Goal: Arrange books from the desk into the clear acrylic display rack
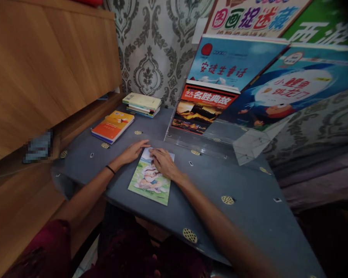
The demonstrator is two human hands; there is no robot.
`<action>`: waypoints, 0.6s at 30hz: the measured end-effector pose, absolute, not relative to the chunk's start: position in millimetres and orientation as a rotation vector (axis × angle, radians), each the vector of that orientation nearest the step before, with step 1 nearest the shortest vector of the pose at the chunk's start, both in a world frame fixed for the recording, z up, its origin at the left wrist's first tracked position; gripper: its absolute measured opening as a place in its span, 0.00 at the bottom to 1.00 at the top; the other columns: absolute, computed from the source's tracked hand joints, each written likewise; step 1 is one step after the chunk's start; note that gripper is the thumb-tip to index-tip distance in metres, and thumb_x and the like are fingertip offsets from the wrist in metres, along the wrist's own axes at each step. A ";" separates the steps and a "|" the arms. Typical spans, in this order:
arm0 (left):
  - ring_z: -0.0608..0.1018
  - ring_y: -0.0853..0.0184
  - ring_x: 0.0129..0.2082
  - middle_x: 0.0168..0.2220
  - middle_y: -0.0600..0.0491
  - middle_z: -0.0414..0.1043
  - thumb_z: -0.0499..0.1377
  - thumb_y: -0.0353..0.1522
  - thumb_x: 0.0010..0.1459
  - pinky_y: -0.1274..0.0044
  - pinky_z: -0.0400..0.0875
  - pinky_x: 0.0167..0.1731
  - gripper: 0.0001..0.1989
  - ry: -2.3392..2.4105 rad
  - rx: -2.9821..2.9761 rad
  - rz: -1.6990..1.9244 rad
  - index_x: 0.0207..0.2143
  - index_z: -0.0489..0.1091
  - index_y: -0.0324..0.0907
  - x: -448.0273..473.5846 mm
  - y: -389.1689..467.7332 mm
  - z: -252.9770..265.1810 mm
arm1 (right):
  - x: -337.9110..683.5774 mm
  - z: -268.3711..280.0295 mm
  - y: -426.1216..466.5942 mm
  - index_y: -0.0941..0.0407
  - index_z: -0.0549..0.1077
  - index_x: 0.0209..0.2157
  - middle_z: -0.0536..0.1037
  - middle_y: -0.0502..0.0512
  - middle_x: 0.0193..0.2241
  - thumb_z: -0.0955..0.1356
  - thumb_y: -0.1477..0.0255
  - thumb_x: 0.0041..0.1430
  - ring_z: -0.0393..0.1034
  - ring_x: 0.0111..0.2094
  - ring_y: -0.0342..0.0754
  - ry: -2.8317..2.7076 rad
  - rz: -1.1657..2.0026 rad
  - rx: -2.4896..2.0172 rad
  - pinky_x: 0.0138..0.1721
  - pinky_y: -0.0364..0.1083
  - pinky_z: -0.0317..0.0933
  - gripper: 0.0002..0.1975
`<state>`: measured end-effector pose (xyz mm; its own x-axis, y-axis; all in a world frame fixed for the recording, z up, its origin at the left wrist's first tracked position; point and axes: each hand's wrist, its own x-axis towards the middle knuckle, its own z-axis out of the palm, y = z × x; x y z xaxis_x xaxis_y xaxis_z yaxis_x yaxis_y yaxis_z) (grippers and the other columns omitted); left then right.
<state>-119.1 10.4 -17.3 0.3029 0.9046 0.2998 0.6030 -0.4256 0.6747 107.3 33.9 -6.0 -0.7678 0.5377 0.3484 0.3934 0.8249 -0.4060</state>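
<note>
A thin picture book (150,179) with a green and pale cover lies flat near the front edge of the table. My right hand (163,161) rests on its upper part, fingers stretched out over the cover. At the book's upper left corner is my left hand (134,150), its fingers extended towards the top edge and a dark band on the wrist. Neither hand grips anything. Parts of the book's top and right side are hidden under the right hand.
An orange book (112,126) lies on another at the left, near a small stack of books (141,103) by the wall. A clear acrylic stand (191,141) holds several children's books at the right. A wooden cabinet (52,58) borders the blue-grey table (220,175).
</note>
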 end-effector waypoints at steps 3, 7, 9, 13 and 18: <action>0.72 0.63 0.61 0.57 0.44 0.75 0.47 0.26 0.63 0.64 0.62 0.63 0.28 1.316 2.118 0.948 0.65 0.57 0.39 -122.4 11.5 -19.8 | 91.8 -2.4 40.6 0.54 0.72 0.42 0.80 0.58 0.43 0.61 0.85 0.58 0.67 0.50 0.55 -2.603 0.440 -0.733 0.52 0.53 0.60 0.16; 0.73 0.63 0.61 0.57 0.44 0.75 0.48 0.24 0.62 0.64 0.63 0.62 0.28 1.300 2.093 0.956 0.65 0.57 0.39 -124.7 14.5 -23.1 | 85.8 -0.1 40.6 0.54 0.73 0.40 0.80 0.57 0.39 0.61 0.86 0.55 0.67 0.47 0.55 -2.635 0.433 -0.732 0.50 0.53 0.59 0.17; 0.73 0.62 0.61 0.56 0.44 0.75 0.48 0.25 0.62 0.63 0.64 0.62 0.28 1.299 2.103 0.954 0.65 0.58 0.38 -125.1 16.0 -24.4 | 84.9 -0.6 35.0 0.55 0.73 0.40 0.80 0.56 0.40 0.60 0.87 0.55 0.67 0.47 0.54 -2.628 0.462 -0.669 0.51 0.54 0.58 0.18; 0.74 0.62 0.59 0.55 0.44 0.77 0.49 0.25 0.62 0.64 0.65 0.60 0.27 1.315 2.136 0.955 0.64 0.58 0.38 -126.2 18.2 -27.6 | 81.6 -3.6 13.7 0.55 0.74 0.40 0.80 0.57 0.40 0.60 0.87 0.54 0.68 0.47 0.53 -2.615 0.520 -0.504 0.54 0.55 0.59 0.18; 0.74 0.63 0.59 0.55 0.46 0.77 0.49 0.25 0.63 0.64 0.64 0.60 0.27 1.325 2.160 0.958 0.64 0.58 0.41 -126.7 18.5 -31.1 | 84.4 -4.9 -20.4 0.56 0.72 0.50 0.78 0.60 0.49 0.60 0.84 0.60 0.68 0.52 0.52 -2.613 0.576 -0.348 0.53 0.54 0.66 0.20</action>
